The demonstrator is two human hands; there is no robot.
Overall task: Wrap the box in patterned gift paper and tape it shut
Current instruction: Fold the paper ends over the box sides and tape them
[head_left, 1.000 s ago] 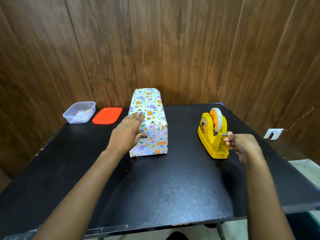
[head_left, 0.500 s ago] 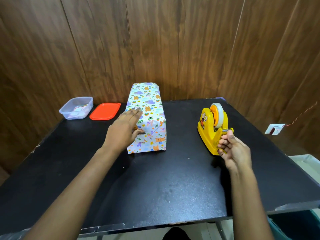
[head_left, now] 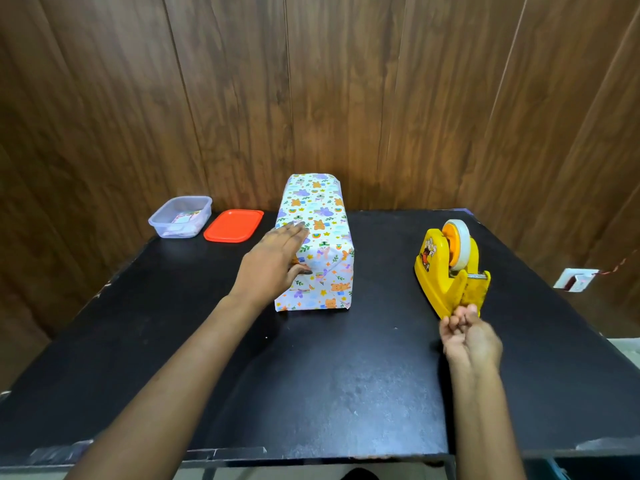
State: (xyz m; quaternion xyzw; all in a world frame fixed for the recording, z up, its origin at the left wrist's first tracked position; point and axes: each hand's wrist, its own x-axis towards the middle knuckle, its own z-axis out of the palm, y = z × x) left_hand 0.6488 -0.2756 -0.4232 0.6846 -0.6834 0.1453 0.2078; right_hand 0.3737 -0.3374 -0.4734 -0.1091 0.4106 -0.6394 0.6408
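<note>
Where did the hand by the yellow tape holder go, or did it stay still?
Yes. The right hand pulled back toward the person, from beside the tape dispenser's cutter to its near end.

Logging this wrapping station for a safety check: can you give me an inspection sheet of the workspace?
Surface: black table, scuffed, worn along the near edge.
Job's things: box covered in patterned paper, lying lengthwise; yellow dispenser with a tape roll to its right, apart from it.
Clutter: clear tub holding small items, orange lid beside it, far left.
Hands: left hand flat against the box's left top edge, thumb on the near end fold; right hand with fingers curled at the dispenser's near end, tape between them not discernible.
Cables: thin red wire at a socket, right.
Surroundings: wood-panel wall.
</note>
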